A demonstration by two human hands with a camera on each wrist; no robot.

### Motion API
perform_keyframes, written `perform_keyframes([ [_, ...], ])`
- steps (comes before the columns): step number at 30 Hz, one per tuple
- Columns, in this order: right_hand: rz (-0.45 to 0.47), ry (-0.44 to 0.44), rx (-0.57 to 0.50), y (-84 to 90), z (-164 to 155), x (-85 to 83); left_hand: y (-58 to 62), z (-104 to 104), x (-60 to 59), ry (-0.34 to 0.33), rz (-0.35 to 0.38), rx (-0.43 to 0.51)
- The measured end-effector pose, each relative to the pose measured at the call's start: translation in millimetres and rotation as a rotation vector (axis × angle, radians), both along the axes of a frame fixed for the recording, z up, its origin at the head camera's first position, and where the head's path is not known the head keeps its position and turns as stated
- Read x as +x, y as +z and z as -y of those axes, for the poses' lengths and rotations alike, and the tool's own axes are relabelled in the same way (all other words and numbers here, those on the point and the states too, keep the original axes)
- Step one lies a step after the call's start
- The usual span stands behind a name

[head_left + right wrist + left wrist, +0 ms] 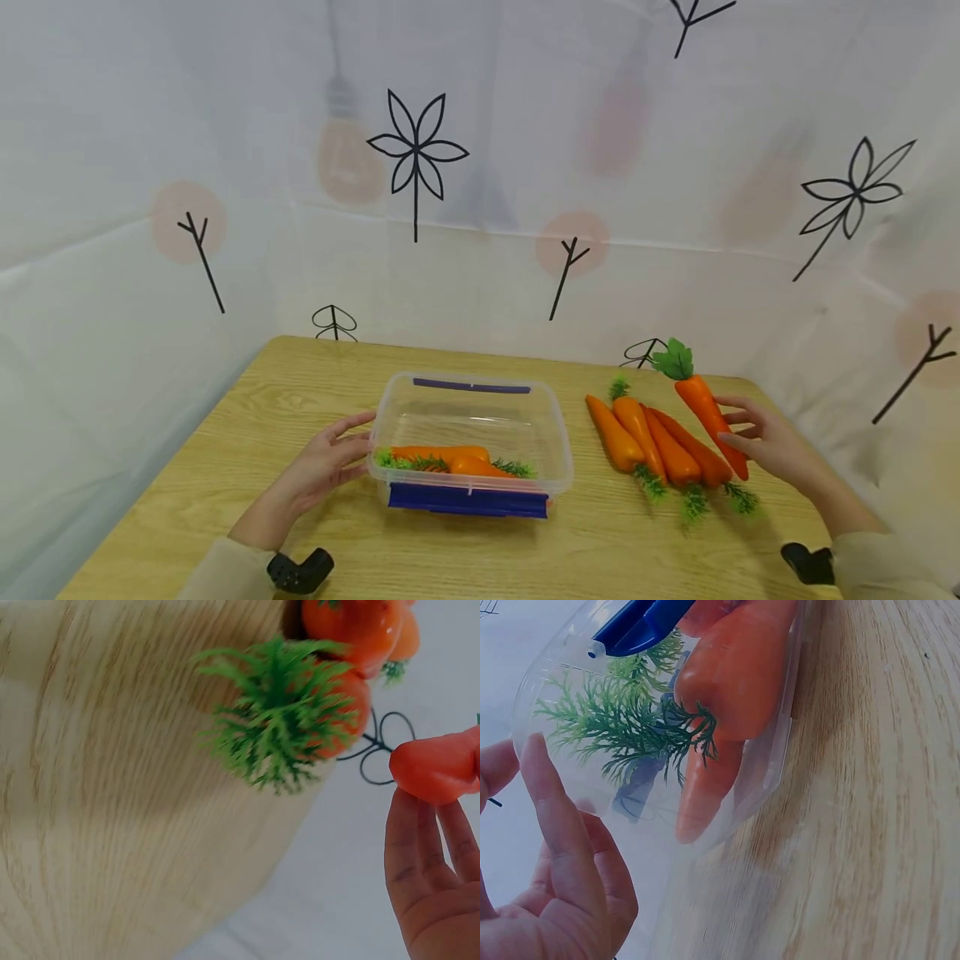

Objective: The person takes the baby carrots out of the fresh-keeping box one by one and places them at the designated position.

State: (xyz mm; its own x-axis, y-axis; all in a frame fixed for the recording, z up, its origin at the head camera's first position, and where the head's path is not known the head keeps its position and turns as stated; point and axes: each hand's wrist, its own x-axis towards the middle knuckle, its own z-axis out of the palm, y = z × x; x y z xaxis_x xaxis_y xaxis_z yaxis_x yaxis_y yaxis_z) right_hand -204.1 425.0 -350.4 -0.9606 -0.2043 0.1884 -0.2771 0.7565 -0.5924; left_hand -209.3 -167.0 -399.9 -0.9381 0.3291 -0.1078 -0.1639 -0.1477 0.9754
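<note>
A clear plastic food container (561, 429) with blue latches (468, 500) sits on the table, its top uncovered. Inside lie orange toy carrots (442, 452) with feathery green tops (630, 727). My left hand (322, 467) touches the container's left side, fingers fairly straight along the rim in the left wrist view. Over on the right, my right hand (772, 437) pinches a redder carrot (701, 400) between thumb and fingers. That carrot is tilted, its broad green leaf (673, 360) pointing up and left. It overlaps the right end of a row of carrots (637, 433) in the head view.
Several carrots lie side by side on the wooden table (300, 392), feathery tops (277, 712) mostly toward the near edge. A white patterned cloth (480, 275) hangs behind the table. Black wrist devices (300, 571) sit on both forearms.
</note>
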Motion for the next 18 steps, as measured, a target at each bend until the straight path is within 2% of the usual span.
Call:
perform_keyframes([
  [8, 0.039, 0.003, 0.038, -11.2, -13, -7.8, -0.4, 1, 0.6, 0.0, -0.005, -0.009],
  [13, 0.107, -0.012, 0.017, -21.3, -21, -13.1, 0.3, 0, 0.7, 0.001, -0.008, -0.011],
  [18, 0.123, -0.024, 0.025, -31.1, -25, -17.6, 1.0, 0, 0.8, 0.008, -0.003, -0.016],
])
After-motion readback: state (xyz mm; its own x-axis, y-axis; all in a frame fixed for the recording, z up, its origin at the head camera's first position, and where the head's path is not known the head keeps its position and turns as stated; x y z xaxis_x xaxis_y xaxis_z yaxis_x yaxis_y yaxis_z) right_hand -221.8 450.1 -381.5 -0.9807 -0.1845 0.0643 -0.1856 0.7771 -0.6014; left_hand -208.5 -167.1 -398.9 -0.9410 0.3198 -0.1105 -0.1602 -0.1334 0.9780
